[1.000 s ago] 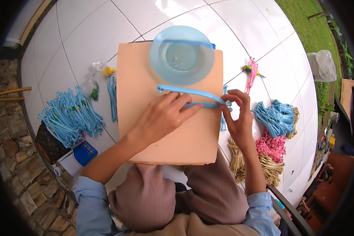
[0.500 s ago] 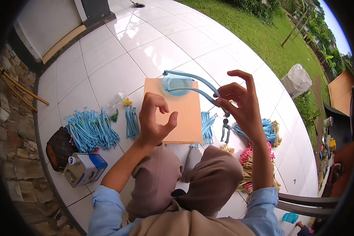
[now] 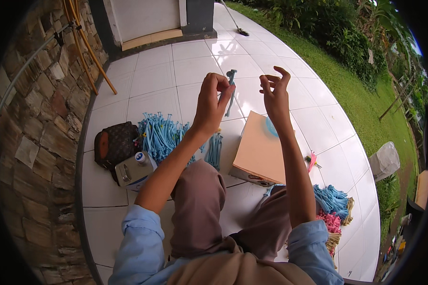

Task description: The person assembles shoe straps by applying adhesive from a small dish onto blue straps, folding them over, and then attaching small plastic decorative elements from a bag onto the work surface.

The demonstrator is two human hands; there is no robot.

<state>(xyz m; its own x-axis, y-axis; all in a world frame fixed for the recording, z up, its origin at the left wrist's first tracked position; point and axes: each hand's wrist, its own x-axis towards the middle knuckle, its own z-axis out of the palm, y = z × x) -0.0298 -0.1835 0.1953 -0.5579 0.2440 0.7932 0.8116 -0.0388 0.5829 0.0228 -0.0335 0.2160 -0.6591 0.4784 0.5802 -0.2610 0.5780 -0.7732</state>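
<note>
My left hand is raised and closed, its thumb and fingers pinching a blue strap that hangs down with knobbed ends at the top. To its right my right hand is up with bent, parted fingers and nothing visible in it. Below the hands stands a cardboard box, on whose top a blue round dish is partly hidden by my right arm. A large heap of blue straps lies to the left, with a smaller blue bundle beside the box.
A dark bag and a metal can stand at the left, near a stone wall. Blue straps, pink straps and a pink-handled tool lie at the right. A broom rests far off.
The view has turned left. The blue strap was in my right hand and is now in my left. My right hand has let go, and my left has closed.
</note>
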